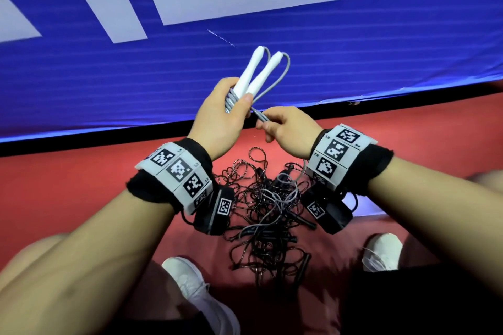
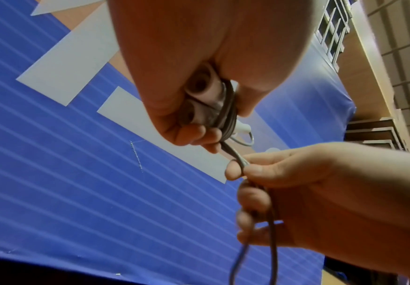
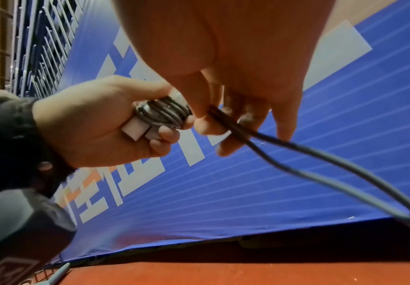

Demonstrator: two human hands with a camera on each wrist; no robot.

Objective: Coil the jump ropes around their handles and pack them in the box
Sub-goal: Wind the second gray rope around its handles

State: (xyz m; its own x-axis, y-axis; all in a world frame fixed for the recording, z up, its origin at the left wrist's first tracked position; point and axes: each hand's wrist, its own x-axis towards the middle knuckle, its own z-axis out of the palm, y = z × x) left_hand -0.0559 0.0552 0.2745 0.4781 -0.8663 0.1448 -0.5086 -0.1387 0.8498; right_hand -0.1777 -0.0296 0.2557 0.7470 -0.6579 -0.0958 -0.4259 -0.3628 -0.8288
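Handles in the grip: two white handles [image 1: 257, 73], side by side, both held in the left hand [image 1: 220, 114]; their tips point up and away from the person.
Grey rope [image 1: 275, 84]: one, running from the two handle tips in loops down to the hands.
Coil [image 3: 165, 112]: about four or five turns of the grey rope wound round the lower part of the two handles, just above their butt ends; in the left wrist view both hollow butt ends show below the turns.
Left hand grip: fingers and thumb curled round the paired handles and the coil, the thumb pressing on the turns.
Right hand [image 1: 285, 130] grip: thumb and forefinger pinch a doubled strand of the grey rope just beside the left thumb; the other fingers are curled loosely below it.
Free rope: two strands trail from the right hand's pinch down toward the floor.
Pile on the floor [image 1: 269, 212]: a tangle of dark ropes with several black handles, lying between the person's feet, below the hands and apart from them; I cannot count the ropes in it.
Shoes: two white shoes [image 1: 190, 285], one at each side of the pile.
Floor [image 1: 81, 185]: red, with open floor left of the pile.
Edge ahead: a blue banner [image 1: 109, 76] with large white shapes stands beyond the hands, its lower edge meeting the red floor along a dark strip.
Box: I cannot tell where it is.
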